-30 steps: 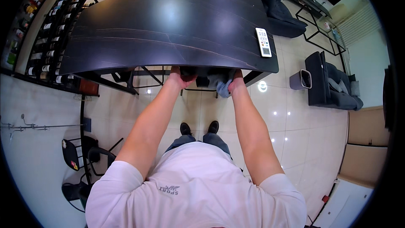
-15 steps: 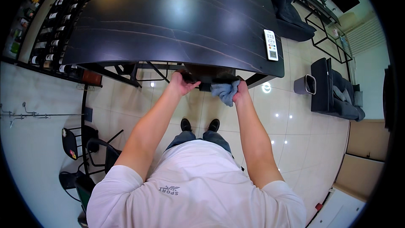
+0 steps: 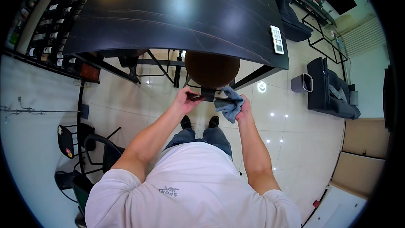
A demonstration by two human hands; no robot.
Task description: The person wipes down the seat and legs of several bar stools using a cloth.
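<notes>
A chair with a round brown seat (image 3: 212, 68) stands partly under the dark, veined table (image 3: 181, 21). Its narrow black backrest (image 3: 207, 94) points toward me. My left hand (image 3: 188, 99) is closed round the left end of that backrest. At the other end is my right hand (image 3: 244, 109), closed on a crumpled blue-grey cloth (image 3: 229, 107) that hangs over the backrest there. The cloth hides part of my right fingers and the backrest's right end.
A white remote control (image 3: 276, 40) lies on the table's right side. Left of the table stands a wine rack (image 3: 50, 38); black chairs (image 3: 103, 150) are at lower left. A grey bin (image 3: 302, 83) is beside a dark sofa (image 3: 333, 90) on the right. Table legs flank the chair.
The chair has come out from under the table toward me, showing its round seat. Both hands moved nearer with it, and my left fingers have closed on the backrest.
</notes>
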